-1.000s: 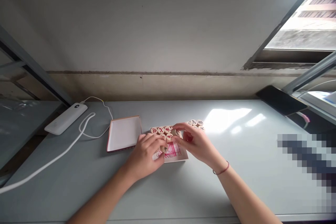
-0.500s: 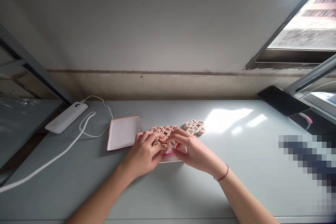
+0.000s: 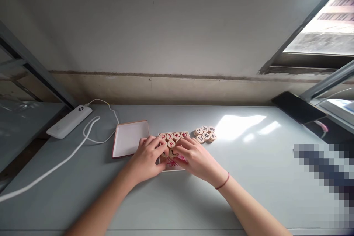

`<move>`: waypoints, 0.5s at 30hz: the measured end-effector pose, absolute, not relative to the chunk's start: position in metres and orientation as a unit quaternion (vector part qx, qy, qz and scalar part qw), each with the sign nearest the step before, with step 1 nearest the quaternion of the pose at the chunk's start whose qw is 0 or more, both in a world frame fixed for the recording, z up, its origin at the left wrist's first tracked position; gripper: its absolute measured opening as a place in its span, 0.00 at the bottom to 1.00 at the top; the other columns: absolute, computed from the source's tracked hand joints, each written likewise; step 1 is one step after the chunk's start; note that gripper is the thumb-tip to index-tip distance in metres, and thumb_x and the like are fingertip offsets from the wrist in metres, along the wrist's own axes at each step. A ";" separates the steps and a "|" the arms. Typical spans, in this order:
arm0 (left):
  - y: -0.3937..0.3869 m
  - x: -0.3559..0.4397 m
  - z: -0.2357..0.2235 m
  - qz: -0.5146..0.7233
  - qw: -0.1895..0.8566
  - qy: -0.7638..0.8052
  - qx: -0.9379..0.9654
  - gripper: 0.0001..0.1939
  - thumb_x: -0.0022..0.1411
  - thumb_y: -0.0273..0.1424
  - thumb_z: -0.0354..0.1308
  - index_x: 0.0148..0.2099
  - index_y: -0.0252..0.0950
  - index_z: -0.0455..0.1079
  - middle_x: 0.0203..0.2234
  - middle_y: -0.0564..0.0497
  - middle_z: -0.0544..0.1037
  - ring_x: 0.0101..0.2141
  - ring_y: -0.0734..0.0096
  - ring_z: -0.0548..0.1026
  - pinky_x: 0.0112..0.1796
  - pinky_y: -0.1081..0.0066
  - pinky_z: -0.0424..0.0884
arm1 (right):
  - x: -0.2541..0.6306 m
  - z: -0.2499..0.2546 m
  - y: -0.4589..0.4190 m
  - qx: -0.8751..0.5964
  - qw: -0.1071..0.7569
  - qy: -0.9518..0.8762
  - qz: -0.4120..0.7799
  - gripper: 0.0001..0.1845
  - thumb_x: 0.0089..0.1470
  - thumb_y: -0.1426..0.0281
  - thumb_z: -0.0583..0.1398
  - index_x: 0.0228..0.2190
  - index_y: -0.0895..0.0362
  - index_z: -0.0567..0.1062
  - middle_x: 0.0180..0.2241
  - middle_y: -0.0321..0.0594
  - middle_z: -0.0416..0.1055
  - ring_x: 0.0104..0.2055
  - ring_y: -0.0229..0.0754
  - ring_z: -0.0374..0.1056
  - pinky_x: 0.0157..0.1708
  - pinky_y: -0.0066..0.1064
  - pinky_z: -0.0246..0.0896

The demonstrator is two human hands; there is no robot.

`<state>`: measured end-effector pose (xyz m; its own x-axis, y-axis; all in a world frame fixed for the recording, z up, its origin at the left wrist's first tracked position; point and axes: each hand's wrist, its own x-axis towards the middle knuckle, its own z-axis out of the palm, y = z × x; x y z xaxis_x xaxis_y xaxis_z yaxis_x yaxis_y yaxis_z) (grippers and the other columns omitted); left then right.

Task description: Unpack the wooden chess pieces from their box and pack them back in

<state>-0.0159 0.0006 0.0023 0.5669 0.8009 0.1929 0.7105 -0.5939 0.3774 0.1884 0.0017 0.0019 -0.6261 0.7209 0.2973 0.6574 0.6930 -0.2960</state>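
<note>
Round wooden xiangqi pieces with red characters (image 3: 177, 136) stand in rows in a shallow box (image 3: 177, 170) between my hands. My left hand (image 3: 148, 160) is at the box's left side, thumb apart from the fingers, index finger touching a piece in the front row. Thumb and fingers of my right hand (image 3: 200, 160) close from the right around a dark-marked xiangqi piece (image 3: 172, 153) in that row. In front of it shows the box's bare floor with a red pattern. My right fingers hide part of the rows. Stacked xiangqi pieces with black characters (image 3: 206, 135) stand right of the box.
The box lid (image 3: 131, 139) lies inside up, left of the box. A white power bank (image 3: 69, 121) with a white cable (image 3: 52, 171) is at the far left. At the right lies a black phone-like slab (image 3: 298, 107). A wall (image 3: 166, 88) borders the desk's back.
Both hands have shifted slightly left. The two front-row pieces between them have moved left, and the left thumb has come away from the piece it was pinching.
</note>
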 end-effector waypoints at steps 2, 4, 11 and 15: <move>0.000 -0.015 0.002 0.174 0.132 0.432 0.875 0.07 0.55 0.23 0.57 0.35 0.40 0.66 0.38 0.53 0.72 0.41 0.64 0.68 0.42 0.62 0.62 | 0.188 0.002 0.002 -0.380 0.203 -0.899 0.079 0.04 0.57 0.71 0.58 0.33 0.55 0.73 0.31 0.41 0.70 0.35 0.42 0.62 0.34 0.33 0.58; 0.001 -0.015 0.004 0.178 0.130 0.432 0.874 0.06 0.55 0.24 0.57 0.35 0.40 0.66 0.38 0.52 0.72 0.41 0.64 0.68 0.42 0.62 0.62 | 0.192 0.005 0.005 -0.379 0.214 -0.895 0.100 0.05 0.57 0.67 0.59 0.33 0.55 0.73 0.31 0.41 0.70 0.36 0.42 0.63 0.35 0.33 0.59; -0.001 -0.015 0.006 0.219 0.136 0.418 0.871 0.03 0.61 0.31 0.54 0.38 0.39 0.65 0.38 0.51 0.73 0.39 0.65 0.69 0.43 0.63 0.63 | 0.236 0.019 0.038 -0.602 0.187 -0.770 0.100 0.15 0.59 0.64 0.53 0.42 0.55 0.75 0.41 0.44 0.73 0.27 0.38 0.68 0.31 0.32 0.61; 0.001 -0.017 0.004 0.233 0.129 0.420 0.868 0.04 0.62 0.32 0.53 0.40 0.39 0.64 0.38 0.51 0.73 0.39 0.65 0.69 0.43 0.63 0.63 | 0.241 0.019 0.055 -0.664 0.092 -0.735 0.102 0.15 0.54 0.62 0.56 0.40 0.54 0.77 0.37 0.43 0.76 0.32 0.43 0.71 0.27 0.30 0.58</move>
<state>-0.0169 0.0008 0.0040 0.5388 0.7888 0.2958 0.6685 -0.6140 0.4197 0.2414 0.0547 0.0186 -0.1001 0.9950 -0.0007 0.9575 0.0962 -0.2721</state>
